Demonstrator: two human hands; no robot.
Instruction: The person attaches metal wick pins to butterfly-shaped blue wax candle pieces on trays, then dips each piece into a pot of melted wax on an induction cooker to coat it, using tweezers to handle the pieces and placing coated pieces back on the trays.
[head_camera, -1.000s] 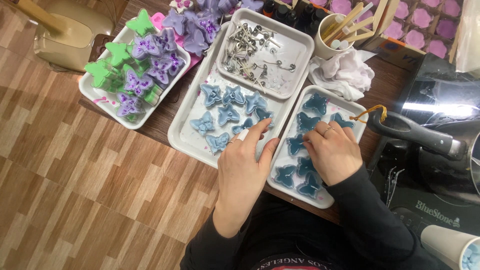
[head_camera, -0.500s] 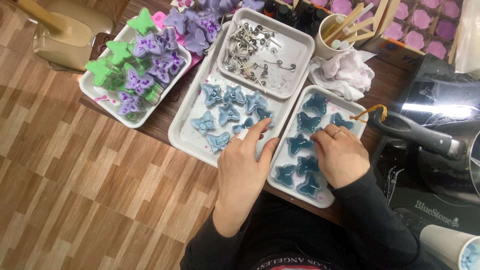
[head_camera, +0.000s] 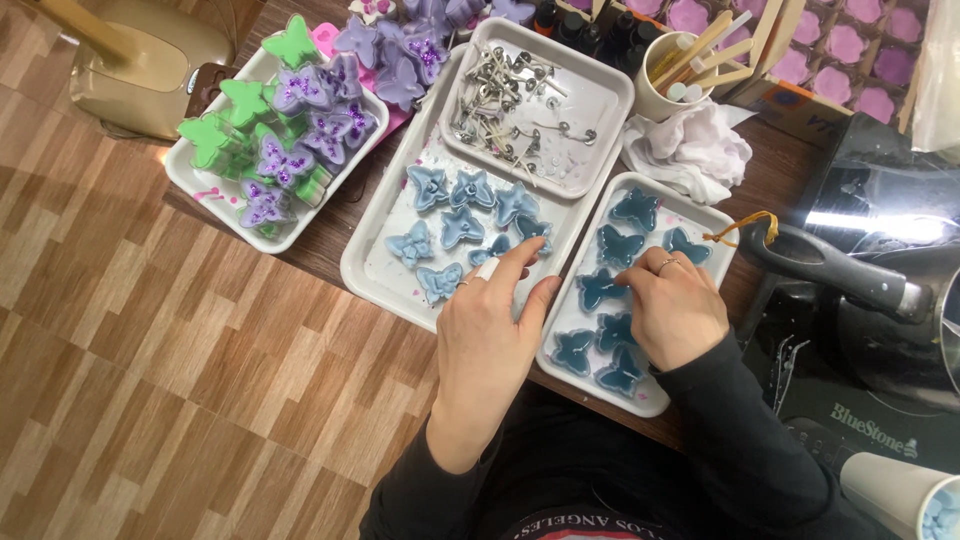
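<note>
Fingertips of the right hand (head_camera: 678, 318) pinch a dark blue butterfly candle (head_camera: 601, 289); the left hand (head_camera: 490, 335), fingers loosely spread, steadies the white tray (head_camera: 357, 268).

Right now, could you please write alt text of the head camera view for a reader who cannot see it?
Two hands work over white trays of butterfly-shaped wax pieces: the right hand touches dark teal butterflies in a white rectangular tray, and the left hand rests on a larger white tray of pale blue butterflies. Green and purple butterflies fill another tray.

Wick tray (head_camera: 590, 150) behind butterfly trays (head_camera: 370, 270) (head_camera: 655, 400); cup of sticks (head_camera: 660, 95) right of it, cloth (head_camera: 690, 150) in front.
</note>
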